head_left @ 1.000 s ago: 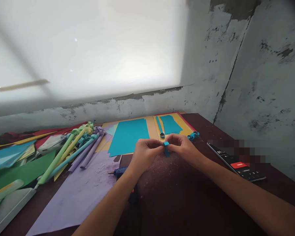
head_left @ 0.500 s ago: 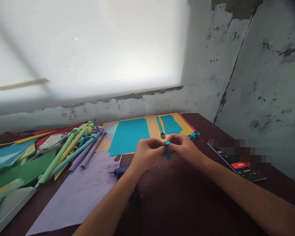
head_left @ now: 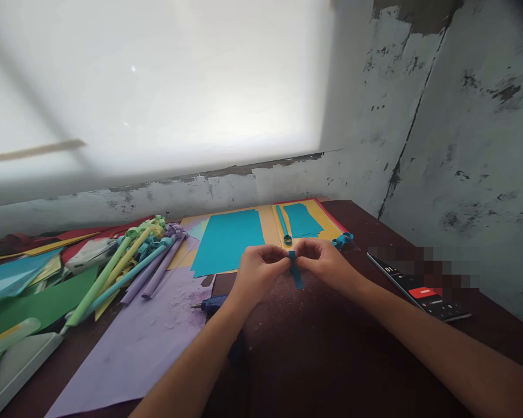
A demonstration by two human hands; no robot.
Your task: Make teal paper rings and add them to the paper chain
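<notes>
Between my two hands is a short blue paper strip (head_left: 297,277), its lower end hanging down above the dark table. My left hand (head_left: 261,268) pinches it from the left side. My right hand (head_left: 325,262) pinches the same strip from the right, fingertips almost meeting the left ones. Just beyond my hands lies a rolled blue paper tube (head_left: 283,223) with a curled end. Small blue paper curls (head_left: 343,240) rest behind my right hand. A glue gun (head_left: 213,304) lies partly hidden under my left forearm.
Blue paper sheets (head_left: 230,241) and cut blue pieces (head_left: 303,219) lie on a yellow folder at the back. Left are a purple sheet (head_left: 135,348), several paper tubes with curled ends (head_left: 113,267) and green paper (head_left: 47,299). A phone (head_left: 418,287) lies at right, by the wall.
The blue strip has turned in my fingers and its tail hangs longer and straighter. My hands have hardly moved.
</notes>
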